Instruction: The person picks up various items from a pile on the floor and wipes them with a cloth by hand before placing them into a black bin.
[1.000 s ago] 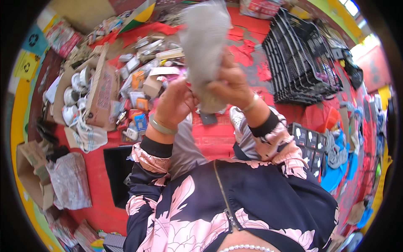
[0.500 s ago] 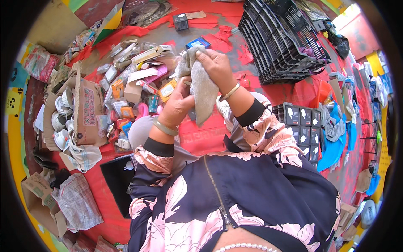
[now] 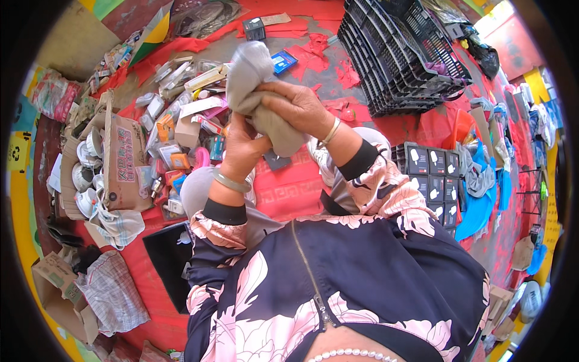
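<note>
A grey cloth [image 3: 249, 67] is held up in front of me, its upper part bulging and rounded, its lower part hanging. My left hand [image 3: 241, 149] grips it from below at the left side, thumb toward the right. My right hand [image 3: 297, 110] pinches the cloth's middle from the right, fingers bent over it. Whether something lies inside the cloth I cannot tell. Under the hands, a small dark box [image 3: 277, 160] lies on the red floor covering [image 3: 286, 193]. A blue flat pack [image 3: 282, 61] lies just beyond the cloth.
Left of my hands spreads a heap of small packaged goods [image 3: 181, 120]. Further left stands a cardboard box [image 3: 125, 154] beside several white bowls [image 3: 84, 175]. Stacked black crates [image 3: 386, 66] stand at far right. Nearer right is a crate of small black boxes [image 3: 429, 175].
The cloth has been turned and bunched; its top now rises as a rounded bulge. Both hands have shifted slightly left, and the right hand has moved lower on the cloth.
</note>
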Demonstrator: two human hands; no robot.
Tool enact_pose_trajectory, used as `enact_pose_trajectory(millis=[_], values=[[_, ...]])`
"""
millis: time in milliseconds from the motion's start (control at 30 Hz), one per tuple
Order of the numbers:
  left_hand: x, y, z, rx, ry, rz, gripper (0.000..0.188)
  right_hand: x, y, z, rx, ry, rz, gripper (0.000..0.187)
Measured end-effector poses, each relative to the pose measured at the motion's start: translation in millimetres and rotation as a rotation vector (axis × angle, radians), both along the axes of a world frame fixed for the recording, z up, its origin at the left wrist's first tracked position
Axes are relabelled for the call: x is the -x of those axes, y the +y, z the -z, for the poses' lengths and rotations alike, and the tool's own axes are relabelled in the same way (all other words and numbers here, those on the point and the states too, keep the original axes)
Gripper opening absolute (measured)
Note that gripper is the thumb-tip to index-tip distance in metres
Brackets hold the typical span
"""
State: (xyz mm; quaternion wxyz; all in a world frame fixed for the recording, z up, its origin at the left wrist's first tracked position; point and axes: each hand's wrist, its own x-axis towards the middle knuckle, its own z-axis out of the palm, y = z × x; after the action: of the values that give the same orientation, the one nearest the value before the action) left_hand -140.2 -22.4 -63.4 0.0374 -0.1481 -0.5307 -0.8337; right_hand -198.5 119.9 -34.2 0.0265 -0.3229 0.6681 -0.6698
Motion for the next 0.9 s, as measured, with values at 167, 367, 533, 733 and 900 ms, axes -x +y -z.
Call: enact_pose_trajectory(millis=[167,367,533,733,900], values=[[-5.6,4.1,-3.1,-0.033,-0.016,-0.048,0.068,5.5,-5.6,13.2,0.086,-0.148,0.103,0.021],[-6.1,4.6,-6.1,0.122,0.025,-0.105,0.063,8.7,-4.6,14.5,0.411,-0.613,-0.03,0.02],[0.6,-0.9,-4.8,0.067,-0.128,-0.052,0.056,13.2,3.2,11.9,0.538,-0.489,0.035,0.02],[3.5,-15.1,2.8,-0.317,-0.355,-0.123,0.048,29.5,35.9,-12.0,0.756,-0.329,0.21,0.033],[-0.2,-10.0,-8.9,-0.236,-0.233,-0.114,0.05,40.2,42.5,8.3,0.431,-0.438,0.081,0.026]])
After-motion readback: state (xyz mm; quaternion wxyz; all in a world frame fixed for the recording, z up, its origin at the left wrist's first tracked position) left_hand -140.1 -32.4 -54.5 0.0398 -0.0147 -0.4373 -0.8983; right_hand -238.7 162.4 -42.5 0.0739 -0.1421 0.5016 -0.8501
